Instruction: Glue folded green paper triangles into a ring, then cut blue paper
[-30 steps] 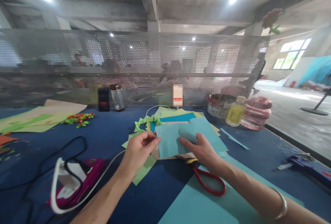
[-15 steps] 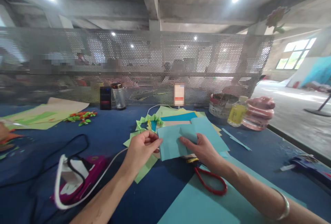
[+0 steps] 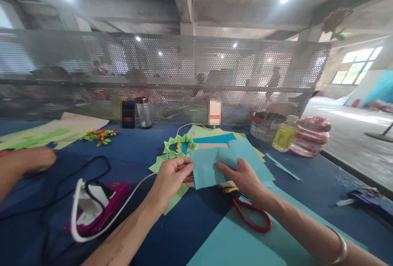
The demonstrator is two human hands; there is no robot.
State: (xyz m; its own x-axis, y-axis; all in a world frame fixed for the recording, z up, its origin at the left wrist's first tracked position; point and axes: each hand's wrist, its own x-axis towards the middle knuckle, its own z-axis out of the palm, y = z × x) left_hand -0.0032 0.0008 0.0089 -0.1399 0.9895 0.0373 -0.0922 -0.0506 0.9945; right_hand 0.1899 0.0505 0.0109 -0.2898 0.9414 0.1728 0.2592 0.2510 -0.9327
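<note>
A folded piece of light blue paper (image 3: 205,167) is held up between my two hands over the table. My left hand (image 3: 175,172) pinches its left edge between thumb and fingers. On the right side, my right hand (image 3: 242,172) grips the paper with the thumb on top; its other fingers are mostly hidden behind. Beneath lies a pile of paper, with a light blue sheet (image 3: 253,159) on its right. Red-handled scissors (image 3: 252,216) rest below my right hand, partly over a large light blue sheet (image 3: 239,241). A green zigzag paper ring (image 3: 172,146) lies just beyond my left hand.
A magenta power strip (image 3: 115,200) with a white plug and cables sits at left. Another person's hand (image 3: 39,159) is at the far left. Along the back stand a phone (image 3: 214,111), a glass bottle (image 3: 143,113), a round container (image 3: 264,127), a yellow bottle (image 3: 283,137) and a pink bottle (image 3: 310,137).
The other person's hand has come further into view at the left. My hands keep their hold on the folded paper, and the whole view has shifted slightly.
</note>
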